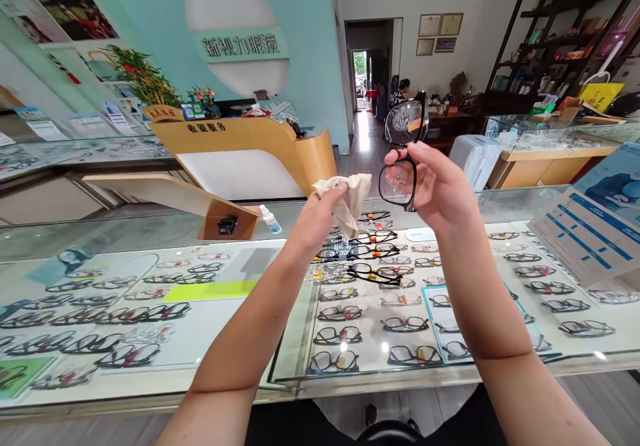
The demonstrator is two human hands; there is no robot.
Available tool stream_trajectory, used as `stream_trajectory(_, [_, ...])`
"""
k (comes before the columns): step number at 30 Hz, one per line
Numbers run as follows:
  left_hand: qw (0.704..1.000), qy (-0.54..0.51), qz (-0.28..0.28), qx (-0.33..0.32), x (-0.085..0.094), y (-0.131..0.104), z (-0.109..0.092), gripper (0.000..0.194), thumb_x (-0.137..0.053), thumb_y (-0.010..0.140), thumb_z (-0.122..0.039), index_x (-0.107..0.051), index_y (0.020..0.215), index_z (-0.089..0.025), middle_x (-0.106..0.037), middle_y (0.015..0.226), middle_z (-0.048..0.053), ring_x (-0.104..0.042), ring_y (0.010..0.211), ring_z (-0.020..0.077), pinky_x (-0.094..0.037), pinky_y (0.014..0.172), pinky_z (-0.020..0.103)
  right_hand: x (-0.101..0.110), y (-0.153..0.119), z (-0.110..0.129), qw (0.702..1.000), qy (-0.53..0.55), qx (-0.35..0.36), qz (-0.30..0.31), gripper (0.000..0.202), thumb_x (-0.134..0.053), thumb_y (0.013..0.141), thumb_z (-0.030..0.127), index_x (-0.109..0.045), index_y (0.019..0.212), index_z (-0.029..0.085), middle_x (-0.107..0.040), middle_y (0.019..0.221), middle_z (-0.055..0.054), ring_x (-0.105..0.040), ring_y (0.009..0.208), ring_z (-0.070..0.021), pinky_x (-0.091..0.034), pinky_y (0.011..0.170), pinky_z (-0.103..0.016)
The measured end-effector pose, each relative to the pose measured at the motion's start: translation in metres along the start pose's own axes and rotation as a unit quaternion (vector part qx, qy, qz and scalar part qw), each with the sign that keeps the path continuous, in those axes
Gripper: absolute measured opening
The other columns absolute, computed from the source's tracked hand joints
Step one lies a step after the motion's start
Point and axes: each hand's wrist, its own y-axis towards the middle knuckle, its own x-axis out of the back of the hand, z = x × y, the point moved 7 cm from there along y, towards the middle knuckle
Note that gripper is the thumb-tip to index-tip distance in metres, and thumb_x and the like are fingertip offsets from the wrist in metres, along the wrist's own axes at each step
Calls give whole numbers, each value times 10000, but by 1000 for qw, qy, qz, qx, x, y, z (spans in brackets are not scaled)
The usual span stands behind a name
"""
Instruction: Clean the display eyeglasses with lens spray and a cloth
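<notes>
My right hand (445,183) grips a pair of black-framed eyeglasses (415,193) near the bridge, holding them up on edge with one lens above the other. Small droplets or smears show on both lenses. In my left hand (320,216) a crumpled beige cloth (356,196) is pinched between thumb and fingers, to the left of the glasses and apart from them. Below both hands, several black eyeglasses (375,274) lie in a column on the glass counter. A small white spray bottle (271,220) stands on the counter left of my left hand.
The glass display counter (295,386) holds rows of eyeglasses. A brown open box (227,223) with a dark item sits at left. A blue and white printed board (580,239) leans at right. Behind are a curved reception desk (315,159) and, farther off, a seated person (403,91).
</notes>
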Motion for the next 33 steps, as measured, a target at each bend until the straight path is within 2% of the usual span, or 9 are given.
stream_trajectory(4, [1000,1,-3,-26,9,2,-7,383,-847,841,-522,-761,1002,-186,-742,925,39,-690,932,236,-541,858,328,-18,-5,-9,999,17,-30,40,351,-943,798,475,-688,843,238,-787,955,-20,-735,921,-176,-637,876,-320])
stream_trajectory(9, [997,14,13,-69,4,-6,-30,316,-865,850,-452,-766,973,-179,-707,897,12,-618,842,174,-489,769,277,-32,-10,-19,996,11,-56,72,354,-944,799,468,-671,840,247,-791,943,-22,-723,922,-194,-617,844,-322])
stream_trajectory(14, [998,-14,34,-53,1,-10,-35,316,-862,862,-463,-741,982,-197,-666,875,0,-588,797,149,-465,708,239,-26,-8,-27,996,-9,-61,58,303,-912,858,439,-678,846,246,-802,981,-28,-712,972,-198,-578,829,-310])
stream_trajectory(20, [995,-56,74,-45,-3,-10,-31,323,-835,916,-490,-726,1068,-227,-693,959,5,-617,843,148,-498,764,229,-19,-3,-27,1000,-17,-13,19,324,-939,848,443,-677,819,255,-800,990,-13,-701,1010,-180,-550,927,-309])
stream_trajectory(26, [990,-64,72,-102,-4,-11,-34,326,-837,927,-509,-688,1045,-244,-640,930,-6,-585,826,143,-503,772,236,-8,3,-29,999,-28,9,-35,422,-1017,718,536,-704,808,267,-752,981,-9,-676,1066,-190,-546,891,-297])
stream_trajectory(31, [986,-17,76,-144,-9,-16,-38,335,-836,914,-525,-674,1000,-245,-606,893,-7,-539,780,151,-487,744,263,-11,3,-28,999,-25,7,-25,406,-995,755,529,-685,785,268,-753,984,-27,-667,1293,-222,-547,979,-298])
stream_trajectory(33, [981,34,83,-173,-15,-21,-44,335,-829,908,-529,-691,982,-233,-653,984,29,-570,832,173,-509,777,285,-14,2,-28,1000,-16,3,-20,398,-994,762,515,-683,774,268,-753,972,-25,-671,1304,-222,-548,1000,-298])
